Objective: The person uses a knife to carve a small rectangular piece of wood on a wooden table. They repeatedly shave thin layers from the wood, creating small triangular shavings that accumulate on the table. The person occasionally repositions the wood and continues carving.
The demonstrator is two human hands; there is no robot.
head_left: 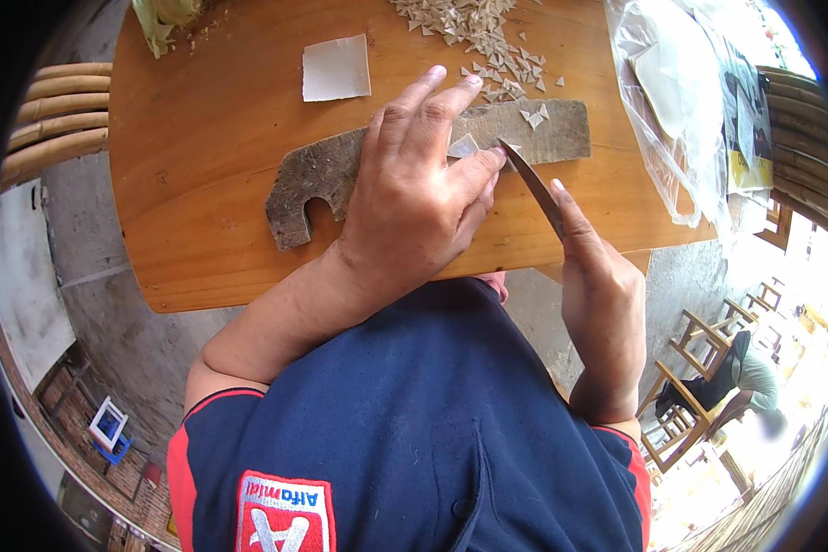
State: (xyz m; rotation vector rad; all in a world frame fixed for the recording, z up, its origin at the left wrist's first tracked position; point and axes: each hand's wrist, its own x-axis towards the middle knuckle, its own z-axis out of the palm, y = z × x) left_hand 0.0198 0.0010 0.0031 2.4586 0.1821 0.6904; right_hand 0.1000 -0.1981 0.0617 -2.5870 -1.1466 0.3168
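My left hand (414,175) lies over a worn wooden board (561,129), its index and middle fingers stretched toward the far side. Under its thumb it holds a pale, thin sheet piece (464,145) down on the board; much of that piece is hidden. My right hand (603,299) is closed around a knife (532,181), with the forefinger along the dark, narrow blade. The blade's tip rests by my left thumb, at the piece's edge. A few small pale triangles (534,116) sit on the board right of the tip.
Many cut pale triangles (478,32) are heaped on the wooden table (212,212) beyond the board. A square pale sheet (336,69) lies at the far left. A clear plastic bag (658,101) covers the right edge. Behind at right, a person (750,377) bends among wooden stools.
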